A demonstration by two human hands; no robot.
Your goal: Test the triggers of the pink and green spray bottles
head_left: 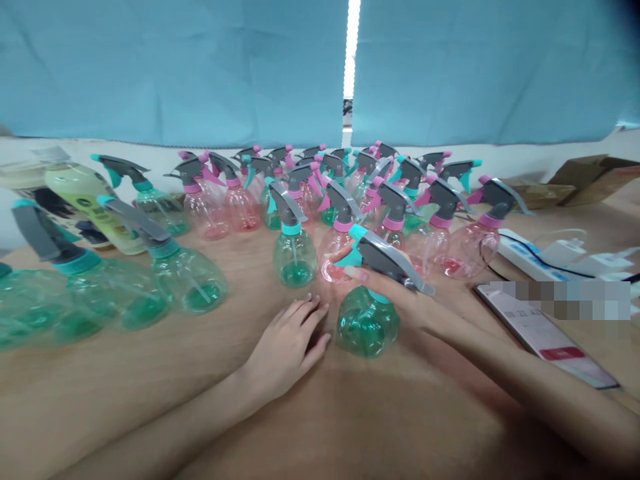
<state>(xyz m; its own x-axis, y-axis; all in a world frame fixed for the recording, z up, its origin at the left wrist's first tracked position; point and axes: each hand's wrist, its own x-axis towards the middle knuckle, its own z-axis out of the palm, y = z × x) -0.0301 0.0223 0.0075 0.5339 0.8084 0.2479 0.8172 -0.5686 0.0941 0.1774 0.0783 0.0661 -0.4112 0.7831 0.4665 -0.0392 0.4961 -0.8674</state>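
Note:
My right hand (387, 287) grips a green spray bottle (367, 330) around its neck, beneath the grey trigger head with its turquoise nozzle and trigger. The bottle is see-through and round, and leans slightly. Flat on the wooden table (320, 427), just left of that bottle, rests my left hand (293, 337) with fingers extended and nothing in it. Another green spray bottle (295, 257) stands upright beyond my left fingertips. Behind my right hand is a pink spray bottle (339, 241), partly covered by the hand.
Several pink and green spray bottles crowd the back, including a pink one (475, 243) at right. More green bottles (187, 277) stand at left near a yellow-green labelled bottle (95, 207). At right lie a phone (545, 337), a white power strip (533, 257) and a cardboard box (590, 177).

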